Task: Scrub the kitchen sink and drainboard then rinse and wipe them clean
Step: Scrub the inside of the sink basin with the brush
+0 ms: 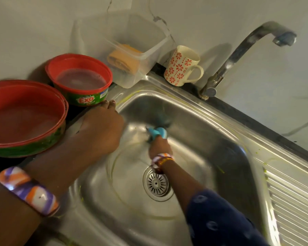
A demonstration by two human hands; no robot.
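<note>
In the head view, the stainless steel kitchen sink [194,132] takes up the middle, and its ribbed steel drainboard [292,197] lies at the right edge. The right hand [159,148] is low inside the basin, above the round drain strainer [156,183]; its fingers grip a light blue scrubbing tool [156,133] pressed on the back wall of the basin. The tool is blurred, so I judge it is moving. The left hand [101,130] rests on the left rim of the sink with fingers curled over the edge; it holds nothing loose.

The step in hand appears to be the scrubbing of the basin. Yellow-green streaks remain on the rim and the drainboard, and the curved metal tap [238,55] gives no water. Next, I think, the scrubbing must go to the rim and drainboard before rinsing.
</note>
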